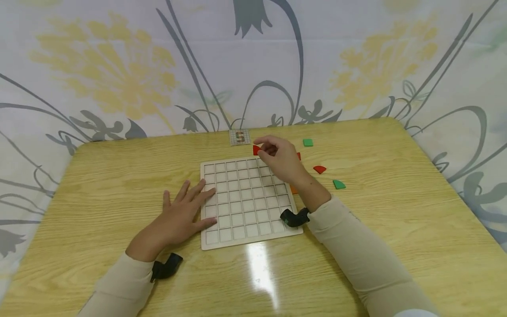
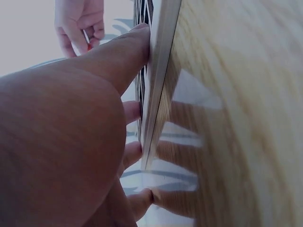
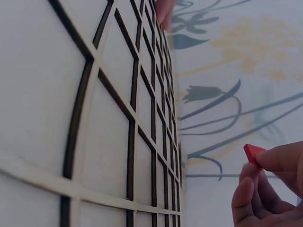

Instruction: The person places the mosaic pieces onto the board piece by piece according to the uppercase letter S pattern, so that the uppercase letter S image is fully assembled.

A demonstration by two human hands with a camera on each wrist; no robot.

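A white square grid board (image 1: 237,207) with raised lines lies on the wooden table. My left hand (image 1: 180,220) rests spread at the board's left edge, its thumb and some fingertips on the frame; the left wrist view shows the thumb (image 2: 128,52) touching the rim. Above the board's far right corner, my right hand (image 1: 279,158) pinches a small red quarter-circle tile (image 1: 256,150) between thumb and fingers. In the right wrist view the red tile (image 3: 253,154) is held clear of the grid (image 3: 109,118).
A small patterned card (image 1: 239,137) lies beyond the board. Right of it are a green square tile (image 1: 307,142), a red quarter-circle (image 1: 319,169) and a green quarter-circle (image 1: 339,184). Red and orange tiles (image 1: 294,189) are partly hidden by my right arm. A floral cloth (image 1: 198,66) hangs behind the table.
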